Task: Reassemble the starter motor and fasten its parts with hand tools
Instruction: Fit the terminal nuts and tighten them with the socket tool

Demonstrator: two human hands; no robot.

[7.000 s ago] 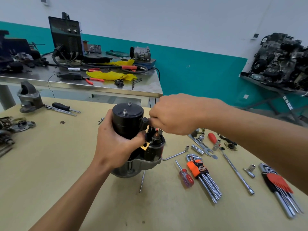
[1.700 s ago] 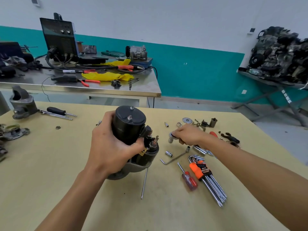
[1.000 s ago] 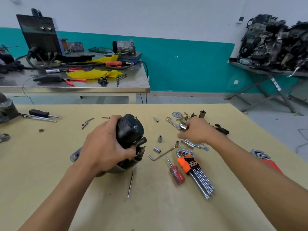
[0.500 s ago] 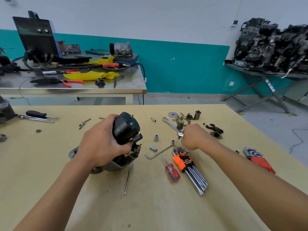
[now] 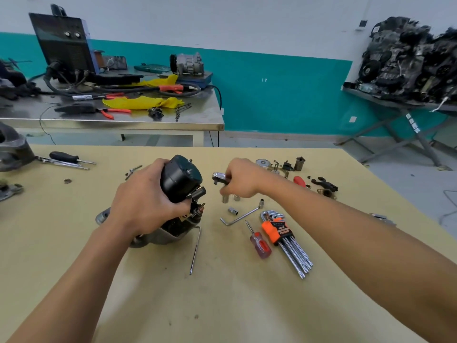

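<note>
Since 7 s ago the starter motor (image 5: 180, 178) has gone from upright to tipped over, & the R hand (image 5: 241, 180) has left its top for the tools. In the last half sec the ratchet (image 5: 218, 176) has come up off the table (image 5: 222, 305).

L hand (image 5: 146, 201) is wrapped round the motor's black body, fingers curled over it. Motor sits mid-table, a bit left of centre, leaning w/ its black end cap up & twd the far edge. Its grey nose housing is down on the table top.

R hand is closed round the ratchet handle. The chrome head sticks out left of the knuckles, clear of the table, btwn hand & motor.

Just under the R hand a tall socket (image 5: 225, 198) stands upright; can't tell if a finger touches it. A short socket (image 5: 232, 210) lies on its side just nearer. The L-shaped wrench (image 5: 238, 216) lies beside that, running twd the right edge.

Closer to the near edge lie a red-handled screwdriver (image 5: 259, 243) & a hex key set (image 5: 284, 233) in an orange holder, side by side, not touching. A thin rod (image 5: 195, 251) lies just right of the motor's base, pointing at the near edge.

Small parts incl. a washer (image 5: 262, 162) cluster by the far edge, right of centre. A black-handled screwdriver (image 5: 66, 157) lies twd the far left corner.
</note>
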